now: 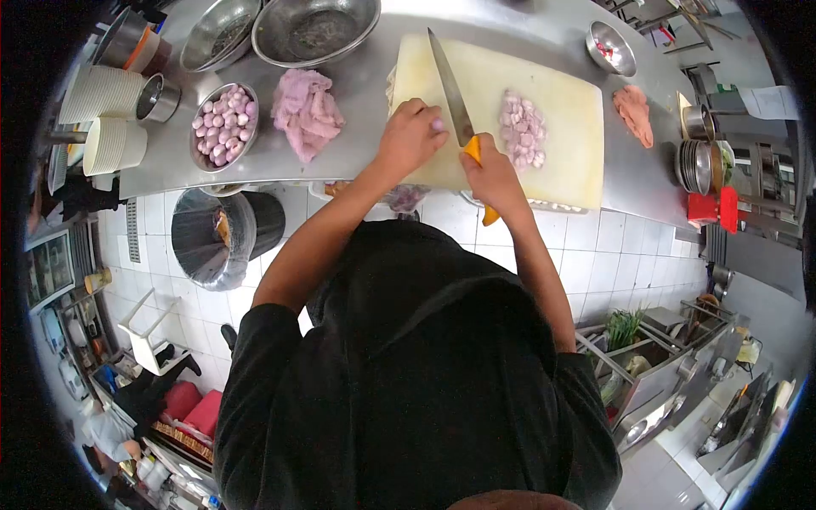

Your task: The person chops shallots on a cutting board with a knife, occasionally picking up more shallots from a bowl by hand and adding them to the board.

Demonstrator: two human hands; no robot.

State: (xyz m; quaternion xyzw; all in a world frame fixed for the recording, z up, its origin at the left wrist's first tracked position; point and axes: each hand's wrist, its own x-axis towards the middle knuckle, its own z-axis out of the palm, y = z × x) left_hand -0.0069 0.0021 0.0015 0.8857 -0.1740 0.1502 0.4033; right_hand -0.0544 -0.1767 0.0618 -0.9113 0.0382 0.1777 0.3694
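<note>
"Right hand [495, 174] state?"

"Closed on the yellow handle of the knife [453, 92], forearm reaching forward. Blade points away from the torso, over the cutting board [569, 102]."

"Left hand [408, 140]?"

"Curled, shallot [438, 125] at the fingertips. Forearm slants inward. Cut shallots [522, 127] sit on the board, right of the blade; shallot bowl [201, 160] well left."

"Occlusions?"

"Right hand hides mid-handle. I can't tell if the blade touches the board. Large metal bowl [314, 58] clipped at my top edge."

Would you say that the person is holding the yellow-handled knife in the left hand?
No, the right hand holds the knife by its yellow handle, while the left hand holds a small shallot.
</note>
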